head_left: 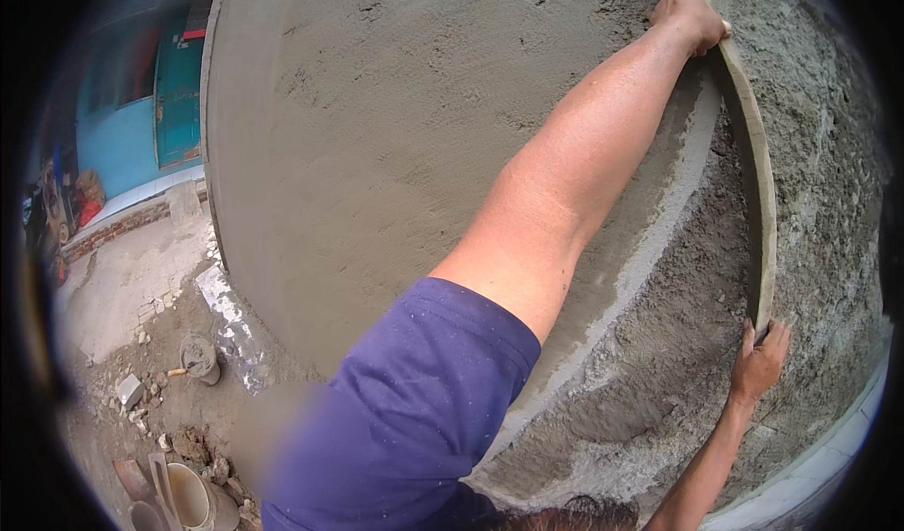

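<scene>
Left hand [692, 18], upper right of the frame, grips the strip [766, 173]; right hand [761, 362], lower right, grips its lower end; wall [405, 136] behind both

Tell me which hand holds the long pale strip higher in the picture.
The left hand, its bare forearm reaching from a purple sleeve; the right hand holds the pale strip lower, near its bottom end.

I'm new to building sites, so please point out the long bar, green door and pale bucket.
Long bar [766, 187], head view: its pale edge, about midway.
Green door [179, 103], head view: middle of its front.
Pale bucket [225, 509], head view: its outer wall.
</scene>
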{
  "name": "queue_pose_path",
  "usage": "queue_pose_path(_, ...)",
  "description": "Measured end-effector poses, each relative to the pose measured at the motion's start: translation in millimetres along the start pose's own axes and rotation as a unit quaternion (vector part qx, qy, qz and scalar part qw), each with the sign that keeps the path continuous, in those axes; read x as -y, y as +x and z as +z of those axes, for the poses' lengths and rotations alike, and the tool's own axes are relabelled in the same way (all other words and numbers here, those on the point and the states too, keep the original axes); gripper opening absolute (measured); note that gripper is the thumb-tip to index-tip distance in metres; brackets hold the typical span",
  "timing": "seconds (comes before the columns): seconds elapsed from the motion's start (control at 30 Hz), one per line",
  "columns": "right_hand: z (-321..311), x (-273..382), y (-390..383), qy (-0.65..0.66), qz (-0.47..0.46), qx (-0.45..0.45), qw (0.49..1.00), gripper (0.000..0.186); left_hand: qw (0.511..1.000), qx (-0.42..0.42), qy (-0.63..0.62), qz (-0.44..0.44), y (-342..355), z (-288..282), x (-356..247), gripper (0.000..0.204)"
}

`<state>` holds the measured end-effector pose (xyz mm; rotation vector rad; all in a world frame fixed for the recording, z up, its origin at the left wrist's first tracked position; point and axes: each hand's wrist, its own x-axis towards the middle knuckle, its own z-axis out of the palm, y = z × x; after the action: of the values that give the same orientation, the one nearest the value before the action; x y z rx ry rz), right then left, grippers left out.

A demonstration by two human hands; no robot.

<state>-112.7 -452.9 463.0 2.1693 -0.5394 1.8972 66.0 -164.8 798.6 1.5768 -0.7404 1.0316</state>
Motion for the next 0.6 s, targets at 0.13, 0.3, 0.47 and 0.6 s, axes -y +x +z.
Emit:
queue_pose_path(0.13,-1,-39,-52,0.009,0.016,0.053,0.998,0.033,0.997,0.079,-0.014,-0.01,-59,10,-12,0.128)
queue_pose_path(0.3,-12,-125,-162,-0.024,0.027,0.139,0.99,0.036,0.982,0.135,-0.122,-0.059,-220,52,41,0.12)
queue_pose_path(0.47,4,-168,-234,-0.058,0.033,0.225,0.972,0.039,0.948,0.032,-0.257,-0.183,-399,78,111,0.105)
queue_pose_path(0.6,-6,-218,-277,-0.095,-0.004,0.261,0.961,0.039,0.887,-0.067,-0.365,-0.274,-522,96,140,0.092)
